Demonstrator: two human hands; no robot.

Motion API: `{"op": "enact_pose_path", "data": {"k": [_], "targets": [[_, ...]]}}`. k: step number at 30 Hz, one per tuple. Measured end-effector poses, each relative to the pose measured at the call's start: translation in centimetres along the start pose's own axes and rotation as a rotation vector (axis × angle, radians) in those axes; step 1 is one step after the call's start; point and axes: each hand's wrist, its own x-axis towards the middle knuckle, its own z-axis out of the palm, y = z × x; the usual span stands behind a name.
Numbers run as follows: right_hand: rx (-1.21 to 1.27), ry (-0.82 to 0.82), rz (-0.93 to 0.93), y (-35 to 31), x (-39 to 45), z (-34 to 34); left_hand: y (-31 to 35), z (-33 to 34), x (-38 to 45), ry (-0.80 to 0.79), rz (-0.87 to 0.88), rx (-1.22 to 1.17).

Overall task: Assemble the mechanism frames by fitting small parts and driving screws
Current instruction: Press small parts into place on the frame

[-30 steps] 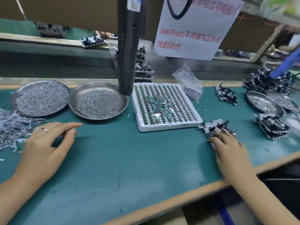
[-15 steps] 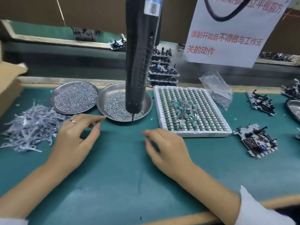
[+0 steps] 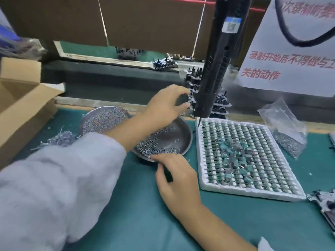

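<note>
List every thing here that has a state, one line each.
left hand: raised, fingers spread, reaching toward the stacked frames, holding nothing.
right hand: fingertips at the near rim of the near dish.
near dish: partly filled with screws.
far dish: heaped with screws.
screwdriver: hanging, unheld.
parts tray: cells filled, loose parts on top.
cardboard box: open.

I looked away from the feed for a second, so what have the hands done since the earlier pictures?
The left hand has lifted from the mat and reached forward toward the stacked frames, open. The right hand let go of the frame at the right and came to the nearer screw dish, fingers at its screws. Both dishes and the parts tray stayed put.
</note>
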Motion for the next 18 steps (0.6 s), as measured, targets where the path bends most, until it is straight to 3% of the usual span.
{"op": "enact_pose_path", "data": {"k": [6,13,18], "targets": [[0.176,0.037,0.24,0.9,0.5,-0.2,1.9,4.5,5.1,-0.189,-0.025,0.046],[0.213,0.039,0.269,0.8,0.5,-0.1,2.8,4.7,5.2,-0.014,-0.099,0.134],[0.227,0.079,0.279,0.6,0.6,-0.1,2.9,0.4,2.9,0.186,-0.203,-0.055]]}}
